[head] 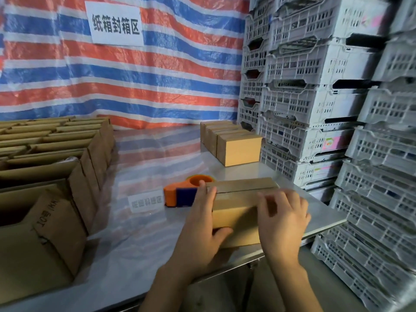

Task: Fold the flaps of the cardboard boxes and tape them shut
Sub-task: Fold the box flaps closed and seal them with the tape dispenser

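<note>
A white sign in the upper left of the frame, fixed to the red, white and blue striped tarpaulin, reads "纸箱封箱区". A small label under the table's clear cover is too blurred to read. A flap of the open cartons at lower left carries "10号".

The cardboard box is plain brown, its top flaps folded down and meeting at a seam along its length. It lies at the lower centre of the frame, near the table's front edge, just in front of an orange and blue tape dispenser.

The left hand grips the box's left end, thumb across the front face. The right hand, motion-blurred, rests spread fingers on the box's right half.
</note>
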